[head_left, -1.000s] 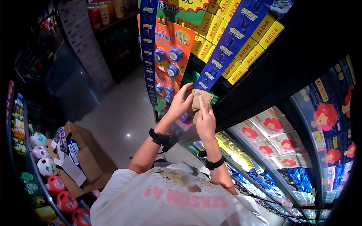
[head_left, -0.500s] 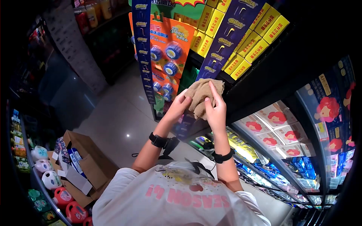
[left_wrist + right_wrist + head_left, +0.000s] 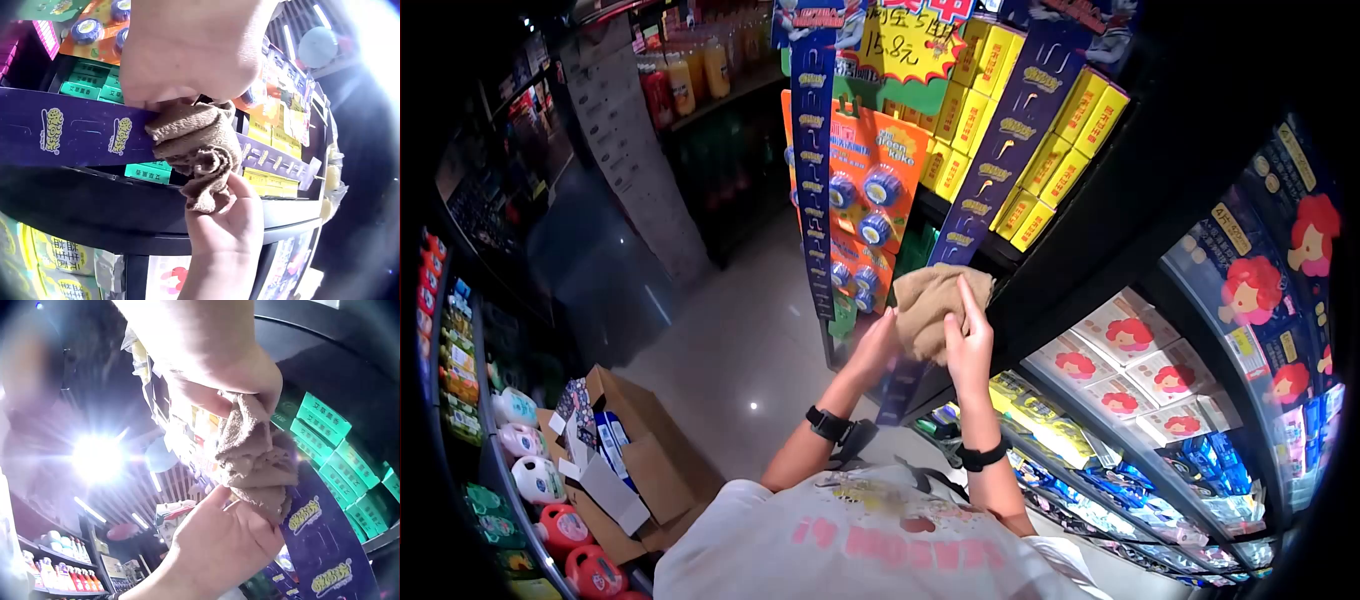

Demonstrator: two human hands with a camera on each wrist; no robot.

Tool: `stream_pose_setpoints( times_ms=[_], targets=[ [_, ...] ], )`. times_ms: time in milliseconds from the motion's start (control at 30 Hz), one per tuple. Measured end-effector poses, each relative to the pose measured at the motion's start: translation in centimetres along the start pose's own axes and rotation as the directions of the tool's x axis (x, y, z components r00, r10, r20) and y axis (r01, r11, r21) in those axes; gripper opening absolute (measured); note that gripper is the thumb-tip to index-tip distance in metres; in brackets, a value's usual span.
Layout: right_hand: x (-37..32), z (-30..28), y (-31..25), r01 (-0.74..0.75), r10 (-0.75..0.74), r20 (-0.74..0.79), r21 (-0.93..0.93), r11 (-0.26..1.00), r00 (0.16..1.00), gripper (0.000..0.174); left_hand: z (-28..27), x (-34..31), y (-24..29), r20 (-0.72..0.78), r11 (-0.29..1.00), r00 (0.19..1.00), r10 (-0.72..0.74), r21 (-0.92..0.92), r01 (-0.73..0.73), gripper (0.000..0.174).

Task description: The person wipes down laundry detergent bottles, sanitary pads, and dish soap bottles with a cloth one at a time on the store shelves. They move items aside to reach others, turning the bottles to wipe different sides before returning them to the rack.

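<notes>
A crumpled brown cloth (image 3: 940,308) lies over a purple printed display strip (image 3: 990,175) that hangs at the shelf's front. My right hand (image 3: 970,350) grips the cloth from the right, index finger stretched along its face. At the cloth's left edge my left hand (image 3: 874,350) holds it, fingers partly hidden behind. Seen from the left wrist, the bunched cloth (image 3: 200,147) sits between both hands, with the strip (image 3: 81,128) running out to the left. In the right wrist view, the left hand (image 3: 215,540) has its thumb and fingers at the cloth's lower edge.
Yellow boxes (image 3: 1040,190) fill the shelf behind the strip. Orange cards with blue discs (image 3: 875,190) hang to the left, beside a second purple strip (image 3: 812,170). An opened carton (image 3: 665,450) stands at lower left, near detergent bottles (image 3: 535,480). White boxes (image 3: 1130,335) line the right shelf.
The cloth, a small folded bundle one second ago, is now spread wider between both hands. The head view has shifted, so hands and strip appear lower.
</notes>
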State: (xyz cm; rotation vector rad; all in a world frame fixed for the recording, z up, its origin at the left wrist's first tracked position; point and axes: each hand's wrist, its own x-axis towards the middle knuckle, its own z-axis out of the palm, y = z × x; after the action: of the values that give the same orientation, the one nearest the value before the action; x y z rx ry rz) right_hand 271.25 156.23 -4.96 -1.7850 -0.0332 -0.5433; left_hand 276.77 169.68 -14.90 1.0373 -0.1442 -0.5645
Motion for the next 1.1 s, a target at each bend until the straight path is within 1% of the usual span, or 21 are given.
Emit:
stream_pose_setpoints(
  times_ms=[33, 67, 100, 167, 200, 300, 333, 433, 500, 567, 633, 700, 733, 767, 833, 867, 900, 967, 1000, 1033, 1100],
  targets=[
    [-0.6, -0.1, 0.2, -0.027, 0.027, -0.005, -0.058, 0.998, 1.000, 0.048, 1.0, -0.3, 0.6, -0.009, 1.000, 1.000, 0.010, -0.001, -0.010, 0.050],
    [-1.1, -0.3, 1.4, 0.033, -0.034, -0.007, -0.116, 0.993, 0.999, 0.049, 1.8, -1.0, 1.2, 0.002, 0.998, 0.998, 0.056, 0.002, -0.056, 0.050],
    [-1.5, -0.1, 3.9, 0.172, -0.180, -0.054, -0.126, 0.977, 0.982, 0.048, 3.5, -2.3, 2.7, 0.012, 0.995, 0.996, 0.085, -0.054, -0.084, 0.047],
    [-3.0, -0.6, 2.5, 0.012, -0.018, -0.044, -0.114, 0.993, 0.999, 0.047, 3.9, -2.5, 3.2, -0.011, 0.995, 1.000, 0.001, 0.095, 0.000, 0.045],
    [-3.6, -0.8, 3.2, -0.031, 0.025, -0.053, -0.123, 0.992, 0.998, 0.046, 2.9, -1.5, 1.5, 0.012, 0.998, 0.998, 0.054, 0.023, -0.054, 0.042],
    [-5.4, -1.6, 4.7, 0.023, -0.032, -0.044, -0.179, 0.984, 0.999, 0.046, 2.5, -1.4, 0.2, 0.074, 0.988, 0.985, 0.154, 0.010, -0.155, 0.037],
    [-6.1, -2.2, 4.3, -0.116, 0.118, 0.003, -0.162, 0.980, 0.993, 0.046, 2.4, -1.4, -0.4, 0.051, 0.979, 0.978, 0.201, 0.020, -0.202, 0.041],
    [-7.2, -3.4, 4.9, -0.118, 0.119, 0.078, -0.022, 0.993, 0.990, 0.047, 3.9, -2.3, -1.3, -0.112, 0.900, 0.899, 0.423, 0.164, -0.403, 0.045],
    [-7.7, -4.3, 4.1, -0.106, 0.098, 0.114, 0.071, 0.992, 0.989, 0.048, 6.1, -3.8, -1.7, -0.266, 0.890, 0.850, 0.455, 0.172, -0.422, 0.042],
    [-8.2, -5.8, 3.0, -0.038, 0.028, 0.135, 0.067, 0.997, 0.990, 0.049, 5.4, -4.2, -4.0, -0.188, 0.857, 0.845, 0.500, 0.252, -0.450, 0.044],
    [-9.0, -7.4, 1.8, -0.013, 0.002, 0.131, 0.084, 0.996, 0.991, 0.050, 7.5, -4.9, -5.0, -0.190, 0.847, 0.835, 0.517, 0.255, -0.466, 0.042],
    [-10.3, -8.8, 1.4, -0.148, 0.136, 0.089, 0.150, 0.978, 0.987, 0.050, 10.4, -6.3, -6.5, -0.202, 0.839, 0.818, 0.538, 0.220, -0.498, 0.043],
    [-10.8, -9.5, 2.6, 0.049, -0.051, 0.017, 0.109, 0.993, 0.999, 0.049, 11.5, -6.7, -7.2, -0.194, 0.798, 0.785, 0.588, 0.298, -0.524, 0.048],
    [-11.6, -10.3, 3.6, 0.082, -0.081, -0.013, 0.095, 0.992, 0.997, 0.050, 12.1, -7.2, -7.1, -0.023, 0.695, 0.747, 0.664, 0.387, -0.606, 0.043],
    [-13.8, -14.3, 3.6, -0.079, 0.081, 0.001, 0.195, 0.978, 0.997, 0.051, 17.2, -9.0, -8.6, -0.119, 0.549, 0.680, 0.724, 0.696, -0.462, 0.045],
    [-14.5, -15.8, 3.5, -0.132, 0.127, 0.035, 0.218, 0.967, 0.991, 0.052, 18.0, -9.3, -9.4, -0.115, 0.485, 0.655, 0.747, 0.769, -0.417, 0.053],
    [-15.3, -17.4, 2.5, -0.130, 0.128, 0.023, 0.133, 0.983, 0.992, 0.052, 19.5, -10.0, -9.7, -0.145, 0.525, 0.665, 0.733, 0.742, -0.417, 0.052],
    [-15.9, -18.2, 4.0, -0.055, 0.051, 0.025, 0.230, 0.972, 0.998, 0.050, 20.5, -10.2, -10.4, -0.157, 0.504, 0.635, 0.756, 0.759, -0.413, 0.052],
    [-16.8, -19.3, 2.7, -0.243, 0.244, 0.033, 0.288, 0.926, 0.969, 0.050, 21.6, -10.4, -11.5, -0.186, 0.486, 0.600, 0.778, 0.784, -0.386, 0.053],
    [-17.6, -20.4, 3.3, -0.115, 0.121, -0.014, 0.220, 0.969, 0.993, 0.048, 22.7, -10.7, -12.5, -0.175, 0.458, 0.574, 0.800, 0.795, -0.397, 0.051],
    [-19.6, -23.1, 1.9, -0.353, 0.365, 0.016, 0.299, 0.887, 0.931, 0.048, 25.2, -11.5, -14.3, -0.155, 0.469, 0.603, 0.783, 0.783, -0.408, 0.048]
  ],
)
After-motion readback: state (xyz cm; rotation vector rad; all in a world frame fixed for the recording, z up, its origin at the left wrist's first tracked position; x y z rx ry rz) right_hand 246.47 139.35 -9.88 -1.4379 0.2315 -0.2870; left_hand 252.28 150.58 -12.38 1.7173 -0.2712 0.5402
